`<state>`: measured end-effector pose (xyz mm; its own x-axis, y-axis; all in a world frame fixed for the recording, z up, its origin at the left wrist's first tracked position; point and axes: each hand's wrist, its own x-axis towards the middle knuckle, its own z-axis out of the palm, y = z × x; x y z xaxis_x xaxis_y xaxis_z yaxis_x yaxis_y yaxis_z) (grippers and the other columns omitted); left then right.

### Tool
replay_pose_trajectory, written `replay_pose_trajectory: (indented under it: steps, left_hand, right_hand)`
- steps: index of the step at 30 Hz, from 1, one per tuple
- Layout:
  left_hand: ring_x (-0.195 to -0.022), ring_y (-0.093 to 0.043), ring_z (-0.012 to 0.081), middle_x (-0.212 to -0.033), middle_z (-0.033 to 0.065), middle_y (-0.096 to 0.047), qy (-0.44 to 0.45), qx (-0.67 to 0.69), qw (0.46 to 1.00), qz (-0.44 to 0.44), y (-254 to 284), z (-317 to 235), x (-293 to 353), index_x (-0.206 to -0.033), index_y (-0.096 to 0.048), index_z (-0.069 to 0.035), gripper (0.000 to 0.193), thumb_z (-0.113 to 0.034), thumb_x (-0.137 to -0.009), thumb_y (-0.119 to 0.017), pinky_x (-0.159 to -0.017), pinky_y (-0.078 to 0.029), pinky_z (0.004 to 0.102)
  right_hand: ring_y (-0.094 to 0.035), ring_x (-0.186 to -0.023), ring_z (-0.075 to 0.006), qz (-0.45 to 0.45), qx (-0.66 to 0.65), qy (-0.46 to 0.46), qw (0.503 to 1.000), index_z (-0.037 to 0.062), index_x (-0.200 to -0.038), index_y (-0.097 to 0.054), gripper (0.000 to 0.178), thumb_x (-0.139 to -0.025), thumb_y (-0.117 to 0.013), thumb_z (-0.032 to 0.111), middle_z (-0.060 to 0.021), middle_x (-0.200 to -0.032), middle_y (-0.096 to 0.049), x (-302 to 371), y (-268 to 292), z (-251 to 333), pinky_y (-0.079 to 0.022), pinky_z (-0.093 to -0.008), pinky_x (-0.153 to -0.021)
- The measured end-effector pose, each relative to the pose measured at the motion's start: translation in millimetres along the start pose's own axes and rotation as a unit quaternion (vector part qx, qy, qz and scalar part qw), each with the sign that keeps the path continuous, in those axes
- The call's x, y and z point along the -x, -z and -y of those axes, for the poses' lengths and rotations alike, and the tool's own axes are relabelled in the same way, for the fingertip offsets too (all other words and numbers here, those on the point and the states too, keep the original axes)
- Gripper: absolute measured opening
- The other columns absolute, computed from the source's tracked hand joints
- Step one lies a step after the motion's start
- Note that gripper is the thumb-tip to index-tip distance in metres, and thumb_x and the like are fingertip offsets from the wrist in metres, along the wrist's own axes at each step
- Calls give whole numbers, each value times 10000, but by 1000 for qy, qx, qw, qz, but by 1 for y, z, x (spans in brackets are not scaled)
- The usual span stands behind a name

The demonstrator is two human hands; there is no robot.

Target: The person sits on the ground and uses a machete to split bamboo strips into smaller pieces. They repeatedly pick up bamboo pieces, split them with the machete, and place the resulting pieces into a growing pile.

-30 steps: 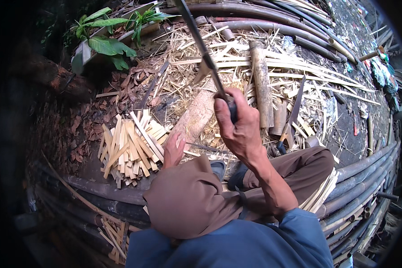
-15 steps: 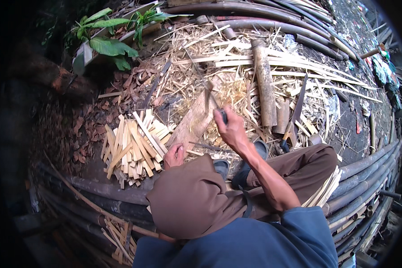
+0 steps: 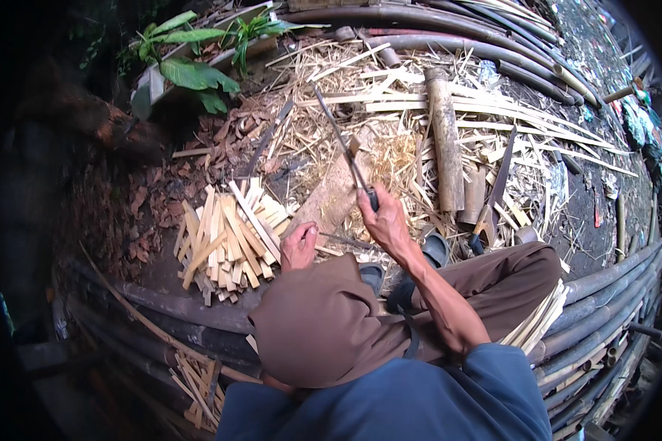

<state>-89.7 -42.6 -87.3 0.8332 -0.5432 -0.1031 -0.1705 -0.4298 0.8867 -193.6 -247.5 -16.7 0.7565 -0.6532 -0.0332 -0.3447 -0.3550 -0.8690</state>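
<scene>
My right hand (image 3: 387, 222) grips the dark handle of a long-bladed knife (image 3: 336, 131), whose blade slants up and to the left above a wooden board (image 3: 324, 195). A small brown piece (image 3: 354, 144) shows at the board's far end beside the blade. My left hand (image 3: 299, 247) rests at the board's near end with its fingers curled in; what they hold, if anything, is hidden. Just left of it lies a heap of short split bamboo pieces (image 3: 228, 235). A thin dark stick (image 3: 346, 240) lies right of my left hand.
A bamboo section (image 3: 443, 140) and a handsaw (image 3: 502, 176) lie to the right among shavings and long pale strips (image 3: 522, 116). Another dark blade (image 3: 268, 136) lies beyond the heap. Bamboo poles (image 3: 449, 48) run along the far side; more poles (image 3: 588, 294) flank me.
My right hand has come slightly lower, and the knife blade shows more clearly, pointing up-left. My left hand's fingers have curled in more. The view has shifted a little.
</scene>
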Motion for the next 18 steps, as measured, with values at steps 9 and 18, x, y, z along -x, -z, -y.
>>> replay_pose_trajectory:
  steps: [9, 18]
  left_hand:
    - [-937, -708, 258, -1012, 168, -736, -10, -24, 1000, -9, 16, -13, 9, -1152, -673, -1, 291, -221, -987, -579, -813, -527, 357]
    - [-996, -686, 215, -1102, 157, -713, -107, 10, 994, -32, 18, -94, -32, -1261, -628, -15, 312, -172, -997, -575, -870, -559, 323]
  right_hand:
    - [-602, -498, -267, -77, -131, 109, 982, 25, -999, -568, 242, -979, -616, 261, -163, -597, -590, 16, 29, 72, -439, -392, -488]
    - [-635, -597, -389, -12, -19, 15, 1000, 23, -973, -571, 344, -986, -560, 367, -212, -666, -623, 4, -13, -9, -477, -487, -585]
